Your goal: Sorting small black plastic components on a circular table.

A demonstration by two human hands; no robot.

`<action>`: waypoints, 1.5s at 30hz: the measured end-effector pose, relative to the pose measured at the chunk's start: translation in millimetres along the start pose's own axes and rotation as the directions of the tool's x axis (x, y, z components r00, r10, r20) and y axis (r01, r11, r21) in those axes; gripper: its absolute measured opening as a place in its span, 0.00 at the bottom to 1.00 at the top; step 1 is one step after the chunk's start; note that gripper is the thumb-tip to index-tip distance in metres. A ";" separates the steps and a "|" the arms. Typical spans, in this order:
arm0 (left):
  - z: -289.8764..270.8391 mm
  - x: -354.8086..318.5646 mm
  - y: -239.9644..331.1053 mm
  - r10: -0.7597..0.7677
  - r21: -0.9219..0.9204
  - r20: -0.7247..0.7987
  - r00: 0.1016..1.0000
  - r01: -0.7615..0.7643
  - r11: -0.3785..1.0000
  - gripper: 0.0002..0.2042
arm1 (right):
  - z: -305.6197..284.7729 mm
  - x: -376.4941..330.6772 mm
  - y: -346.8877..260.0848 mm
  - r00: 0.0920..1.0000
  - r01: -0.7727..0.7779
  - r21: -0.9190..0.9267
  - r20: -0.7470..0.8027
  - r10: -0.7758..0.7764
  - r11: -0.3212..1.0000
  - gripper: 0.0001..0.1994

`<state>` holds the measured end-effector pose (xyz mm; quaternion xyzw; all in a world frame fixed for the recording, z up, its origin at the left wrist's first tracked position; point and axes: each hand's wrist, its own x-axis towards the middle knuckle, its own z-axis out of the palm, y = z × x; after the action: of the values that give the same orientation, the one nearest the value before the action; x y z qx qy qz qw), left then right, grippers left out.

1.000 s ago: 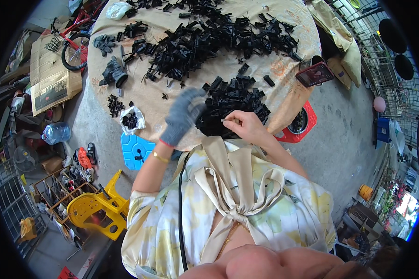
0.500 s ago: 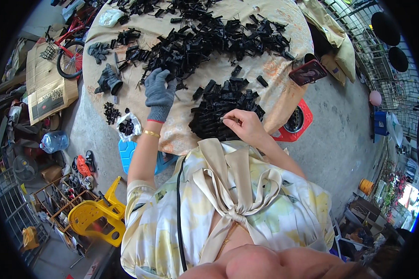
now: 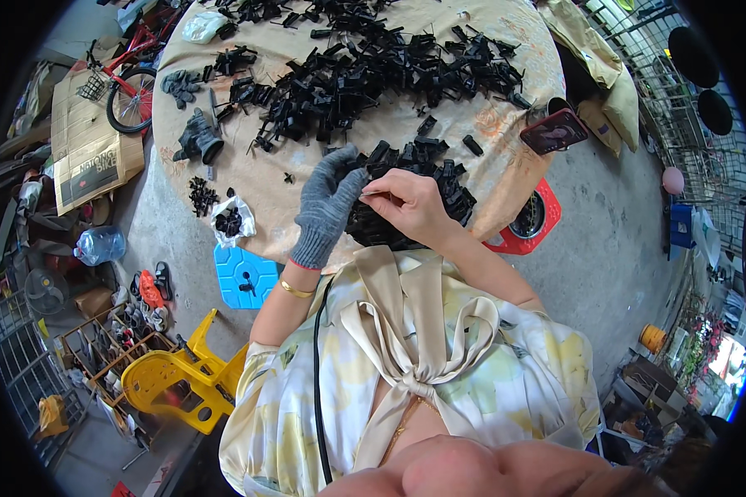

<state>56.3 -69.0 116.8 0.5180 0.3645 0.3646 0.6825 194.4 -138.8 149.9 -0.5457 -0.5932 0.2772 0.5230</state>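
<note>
My left hand (image 3: 327, 203), in a grey knitted glove, is over the table close to my right hand. Its fingers are curled in, and what lies between them cannot be told from the black parts behind. My bare right hand (image 3: 408, 201) pinches a small thin metal-looking piece (image 3: 364, 195) between thumb and forefinger, its tip pointing at the gloved thumb. Under and behind both hands lies a neat pile of black plastic parts (image 3: 452, 184), partly hidden by them. Farther off spreads a large loose heap of black plastic parts with thin prongs (image 3: 348, 79).
A patterned cloth covers the round table (image 3: 257, 186). On its left lie grey gloves (image 3: 197, 137), a white bag of small black bits (image 3: 230, 219) and a knife-like tool (image 3: 213, 106). A phone (image 3: 554, 131) leans at the right edge. Blue (image 3: 244, 277) and red stools (image 3: 547, 217) stand beside the table.
My left hand has come back from the large heap toward me and to the right, beside my right hand. My right hand has shifted slightly left and up, still pinching.
</note>
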 end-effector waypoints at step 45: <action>2.7 -27.3 34.7 -0.087 -0.649 0.161 0.983 0.172 0.741 0.19 | -15.2 -11.7 -8.3 0.981 -0.190 0.147 0.075 0.181 0.971 0.07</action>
<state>41.7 -87.3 154.4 0.2378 0.2055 0.3898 0.8656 203.8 -155.6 158.2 -0.5482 -0.5322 0.3862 0.5168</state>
